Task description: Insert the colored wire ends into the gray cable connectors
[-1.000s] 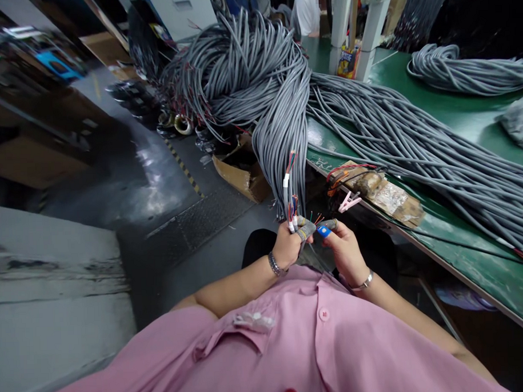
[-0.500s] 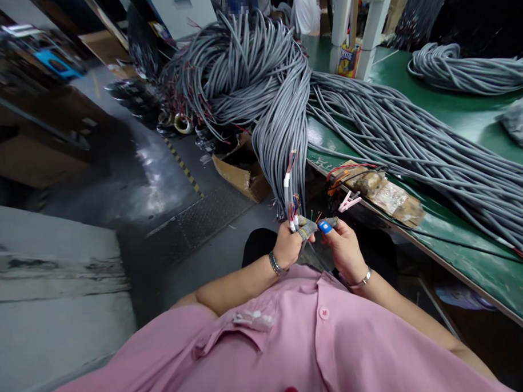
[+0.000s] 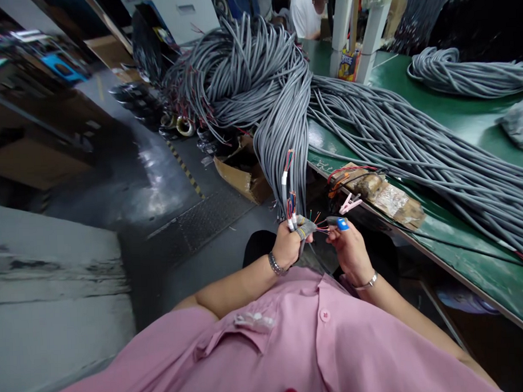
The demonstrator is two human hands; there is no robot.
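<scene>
My left hand point(image 3: 288, 245) is closed around several grey cables with white-banded ends point(image 3: 292, 221). Its fingers wear grey covers with yellow stripes. From that grip, thin coloured wires point(image 3: 321, 229) fan out to the right. My right hand point(image 3: 350, 251) is closed at the far end of these wires, its thumb wrapped in blue and a dark cover on one finger. Some wires run into its fingertips, while an orange and a green one stick up free. One cable end point(image 3: 284, 179) stands higher, with its wires bared. Behind my hands hangs a thick grey cable bundle point(image 3: 280, 138).
The bundle drapes off a green table point(image 3: 390, 120), where more grey cables point(image 3: 414, 133) lie. At its edge are a taped wooden block point(image 3: 384, 194) and a pink clip point(image 3: 350, 202). A cardboard box point(image 3: 243, 176) stands on the floor. Another person point(image 3: 304, 14) is at the back.
My right hand has moved a little to the right, away from my left. More of the coloured wires now shows between them. My left hand keeps its grip on the cables.
</scene>
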